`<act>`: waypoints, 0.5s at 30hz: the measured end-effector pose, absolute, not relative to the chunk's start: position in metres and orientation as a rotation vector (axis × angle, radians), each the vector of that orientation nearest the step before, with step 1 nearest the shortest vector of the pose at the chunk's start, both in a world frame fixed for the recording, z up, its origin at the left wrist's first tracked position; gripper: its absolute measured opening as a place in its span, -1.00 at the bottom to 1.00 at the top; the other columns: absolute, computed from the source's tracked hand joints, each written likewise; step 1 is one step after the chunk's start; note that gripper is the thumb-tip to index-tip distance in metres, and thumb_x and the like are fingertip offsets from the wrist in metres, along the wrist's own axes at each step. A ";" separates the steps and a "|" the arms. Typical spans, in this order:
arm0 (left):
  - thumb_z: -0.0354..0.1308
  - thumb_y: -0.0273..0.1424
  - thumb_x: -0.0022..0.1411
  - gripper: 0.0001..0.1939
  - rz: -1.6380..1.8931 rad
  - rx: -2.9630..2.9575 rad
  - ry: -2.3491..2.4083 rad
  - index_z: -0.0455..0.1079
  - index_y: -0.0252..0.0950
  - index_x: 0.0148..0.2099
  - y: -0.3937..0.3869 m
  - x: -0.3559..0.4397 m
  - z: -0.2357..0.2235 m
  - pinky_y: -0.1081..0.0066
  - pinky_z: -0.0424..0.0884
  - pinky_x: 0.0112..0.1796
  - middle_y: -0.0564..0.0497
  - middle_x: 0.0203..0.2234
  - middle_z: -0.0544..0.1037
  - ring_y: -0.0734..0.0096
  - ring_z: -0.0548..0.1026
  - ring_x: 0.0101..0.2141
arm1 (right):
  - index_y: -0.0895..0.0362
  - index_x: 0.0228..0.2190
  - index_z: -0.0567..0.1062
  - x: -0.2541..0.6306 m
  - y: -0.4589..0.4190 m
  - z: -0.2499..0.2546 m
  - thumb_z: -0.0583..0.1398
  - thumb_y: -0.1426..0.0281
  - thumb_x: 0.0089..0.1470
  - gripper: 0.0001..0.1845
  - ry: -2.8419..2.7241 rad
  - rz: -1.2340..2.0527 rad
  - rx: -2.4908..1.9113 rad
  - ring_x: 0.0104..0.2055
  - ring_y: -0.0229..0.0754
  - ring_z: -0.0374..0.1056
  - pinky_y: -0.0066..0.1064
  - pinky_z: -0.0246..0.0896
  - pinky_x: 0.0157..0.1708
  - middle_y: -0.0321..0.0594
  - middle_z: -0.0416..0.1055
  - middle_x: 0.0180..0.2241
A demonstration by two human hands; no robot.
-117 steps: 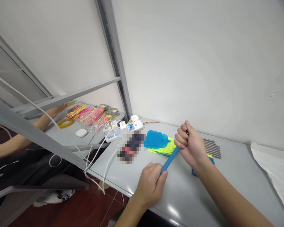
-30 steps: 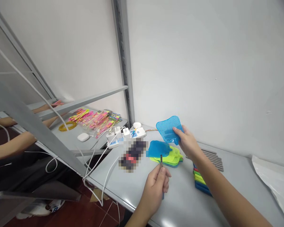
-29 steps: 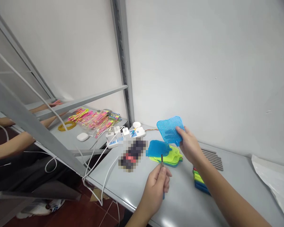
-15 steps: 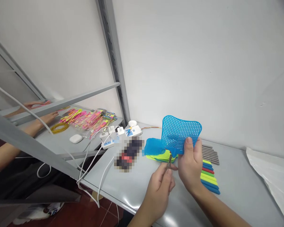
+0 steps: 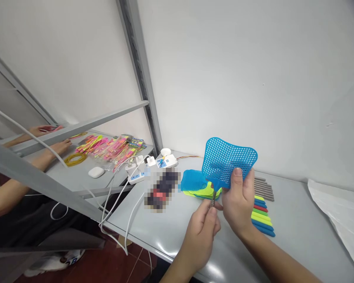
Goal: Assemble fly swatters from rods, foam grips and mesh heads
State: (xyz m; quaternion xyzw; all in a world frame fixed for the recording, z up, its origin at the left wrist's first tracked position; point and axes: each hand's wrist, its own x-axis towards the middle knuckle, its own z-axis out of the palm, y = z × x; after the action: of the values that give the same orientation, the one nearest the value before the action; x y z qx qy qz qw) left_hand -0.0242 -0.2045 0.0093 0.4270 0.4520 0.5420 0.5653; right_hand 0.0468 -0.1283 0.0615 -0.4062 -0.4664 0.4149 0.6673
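A blue plastic mesh swatter head (image 5: 228, 161) is clamped in the right hand (image 5: 238, 208); a thin metal rod (image 5: 213, 201) is pinched in the left hand (image 5: 200, 239) against its neck.

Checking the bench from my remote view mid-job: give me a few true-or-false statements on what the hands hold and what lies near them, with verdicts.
The right hand holds up a blue plastic fly swatter head. True.

The left hand grips a yellow handle. False: it pinches a thin metal rod.

Coloured plastic handles lie side by side on the grey table, to the right of the right hand. True.

The row of metal rods lies on the floor. False: it lies on the table, beyond the coloured plastic handles.
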 end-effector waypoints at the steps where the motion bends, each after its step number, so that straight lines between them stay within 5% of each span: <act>1: -0.13 -0.13 0.38 -0.67 1.276 0.989 1.060 0.26 -0.30 -0.12 -0.205 -0.024 0.010 0.55 -0.05 -0.60 0.19 -0.61 0.11 0.62 0.03 -0.61 | 0.04 -0.03 0.27 0.047 -0.128 0.062 0.02 0.11 0.22 -0.62 -1.075 0.933 -0.907 -0.25 -0.16 0.37 -0.29 0.29 -0.31 -0.22 0.39 -0.24; 15: -0.15 -0.06 0.36 -0.62 1.184 0.775 0.738 0.11 -0.25 -0.36 -0.206 -0.030 0.014 0.61 -0.18 -0.72 0.24 -0.67 0.01 0.70 -0.14 -0.74 | 0.04 -0.13 0.33 0.055 -0.128 0.058 0.01 0.10 0.22 -0.67 -1.283 1.037 -0.957 -0.27 -0.13 0.42 -0.29 0.35 -0.31 -0.20 0.45 -0.23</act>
State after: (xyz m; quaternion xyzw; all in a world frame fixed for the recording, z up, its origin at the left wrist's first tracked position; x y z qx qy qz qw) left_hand -0.0298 -0.2057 0.0136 0.3479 0.3312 0.5310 0.6981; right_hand 0.0553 -0.1282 0.0581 -0.4092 -0.5487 0.4434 0.5786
